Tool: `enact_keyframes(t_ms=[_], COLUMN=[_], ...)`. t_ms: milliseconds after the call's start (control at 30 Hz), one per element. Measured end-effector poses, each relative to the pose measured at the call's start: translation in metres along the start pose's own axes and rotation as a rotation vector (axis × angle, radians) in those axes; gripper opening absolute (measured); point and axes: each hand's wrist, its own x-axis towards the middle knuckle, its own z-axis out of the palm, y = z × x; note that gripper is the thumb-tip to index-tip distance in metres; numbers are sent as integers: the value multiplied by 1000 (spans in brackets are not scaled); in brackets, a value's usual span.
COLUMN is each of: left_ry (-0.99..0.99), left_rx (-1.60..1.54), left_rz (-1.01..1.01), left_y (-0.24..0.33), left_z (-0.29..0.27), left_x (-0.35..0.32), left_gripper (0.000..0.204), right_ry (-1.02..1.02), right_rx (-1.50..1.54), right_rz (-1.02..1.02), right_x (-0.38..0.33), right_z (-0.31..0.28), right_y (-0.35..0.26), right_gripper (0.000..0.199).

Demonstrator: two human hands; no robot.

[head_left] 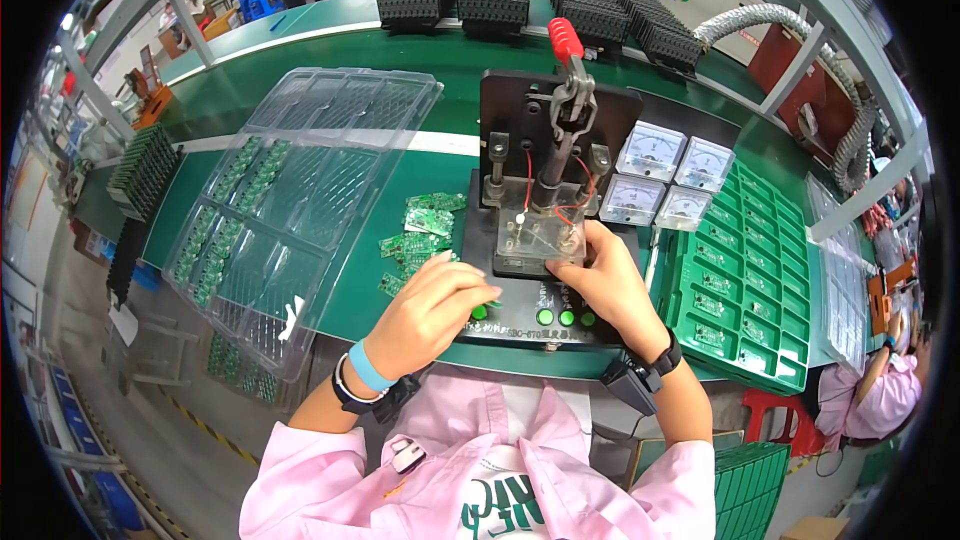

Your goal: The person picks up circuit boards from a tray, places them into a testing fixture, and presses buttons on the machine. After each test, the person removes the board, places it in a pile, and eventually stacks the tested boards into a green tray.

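Note:
My left hand hovers over the left of the control panel, its fingers drawn together near a green button. A green sliver shows by its fingertips, too small to name. My right hand curls around the lower right corner of the clear block of a test fixture; its thumb is at the front edge, and what it pinches is hidden. The toggle clamp on the fixture has an upright red handle. Small green circuit boards lie in a loose pile left of the fixture.
Clear plastic trays partly filled with boards lie left. Several analog panel meters stand right of the fixture, beside a green compartment tray holding boards. Black racks line the far side. People stand or sit beyond the bench and at right.

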Motion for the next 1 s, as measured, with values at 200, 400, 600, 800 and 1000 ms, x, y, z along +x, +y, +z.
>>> enact_keyframes(t_ms=[200,400,600,800,1000], left_ry=[-31,-145,-299,-380,-437], left_rx=[146,175,315,392,399], left_rz=[89,-32,-85,-193,-212], left_y=[8,15,31,42,46], left_z=[31,54,51,54,55], left_x=[30,32,32,39,43], left_gripper=[37,36,51,66,75], right_ry=[109,396,642,713,770], right_rx=[-87,12,165,167,208], right_rz=[63,36,105,73,108], right_x=[-37,-95,-127,-106,-69], right_z=[-42,-109,-193,-266,-316], right_y=[-2,47,95,139,149], right_gripper=[16,13,19,20,21])
